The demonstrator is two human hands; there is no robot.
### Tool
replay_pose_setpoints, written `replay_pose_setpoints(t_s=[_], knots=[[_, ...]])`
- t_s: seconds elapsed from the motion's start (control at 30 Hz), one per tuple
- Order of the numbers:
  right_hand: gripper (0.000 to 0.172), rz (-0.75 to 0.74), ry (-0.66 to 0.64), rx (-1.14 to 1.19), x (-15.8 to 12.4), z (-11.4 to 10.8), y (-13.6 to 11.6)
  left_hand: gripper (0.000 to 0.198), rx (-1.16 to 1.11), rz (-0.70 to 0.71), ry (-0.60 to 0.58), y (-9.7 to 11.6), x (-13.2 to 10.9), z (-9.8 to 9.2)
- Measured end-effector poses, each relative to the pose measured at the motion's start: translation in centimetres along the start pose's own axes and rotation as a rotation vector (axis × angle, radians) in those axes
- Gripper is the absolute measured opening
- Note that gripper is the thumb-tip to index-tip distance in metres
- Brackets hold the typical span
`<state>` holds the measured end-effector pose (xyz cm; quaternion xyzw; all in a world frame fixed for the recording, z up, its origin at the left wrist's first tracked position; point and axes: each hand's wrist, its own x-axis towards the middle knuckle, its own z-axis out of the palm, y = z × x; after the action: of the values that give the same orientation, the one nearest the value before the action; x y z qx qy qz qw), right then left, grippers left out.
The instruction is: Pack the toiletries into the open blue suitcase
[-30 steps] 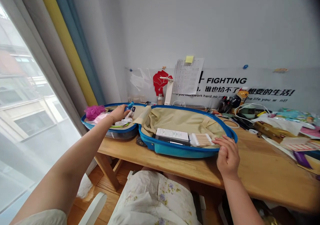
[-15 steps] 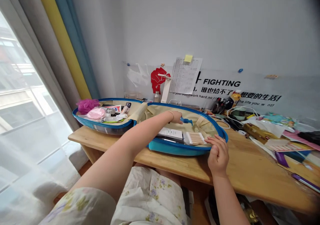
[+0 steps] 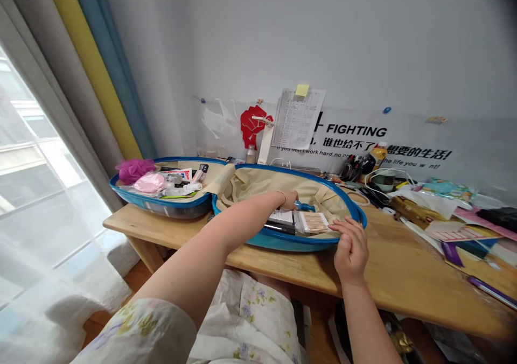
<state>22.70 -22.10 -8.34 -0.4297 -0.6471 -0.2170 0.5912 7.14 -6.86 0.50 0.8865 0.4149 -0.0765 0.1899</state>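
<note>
An open blue suitcase with a beige lining lies across the wooden desk. My left hand reaches inside its right half, closed around a small blue object with a narrow neck; its exact kind is unclear. Just below the blue object sit a clear pack of cotton swabs and a white-and-black flat box, partly covered by my left forearm. My right hand grips the suitcase's near right rim, its fingers bent over the edge beside the cotton swabs.
The suitcase's left half holds a purple bath puff, a pink round item and small toiletries. A white lamp stands behind. Papers, a brown pouch, cables and an orange-labelled bottle crowd the desk's right side.
My left hand has moved slightly right and down with the blue object, lowering it toward the cotton swabs and box. My right hand stays at the rim. The view has shifted slightly.
</note>
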Motion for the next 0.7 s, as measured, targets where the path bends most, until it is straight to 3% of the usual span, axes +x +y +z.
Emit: replay_pose_setpoints(t_s=[0.43, 0.7], knots=[[0.036, 0.037, -0.005, -0.01, 0.18, -0.1, -0.23, 0.04, -0.009, 0.06, -0.008, -0.09, 0.72, 0.44], [0.032, -0.006, -0.01, -0.012, 0.09, -0.12, 0.01, 0.063, -0.039, 0.045, -0.033, 0.59, 0.45, 0.62]])
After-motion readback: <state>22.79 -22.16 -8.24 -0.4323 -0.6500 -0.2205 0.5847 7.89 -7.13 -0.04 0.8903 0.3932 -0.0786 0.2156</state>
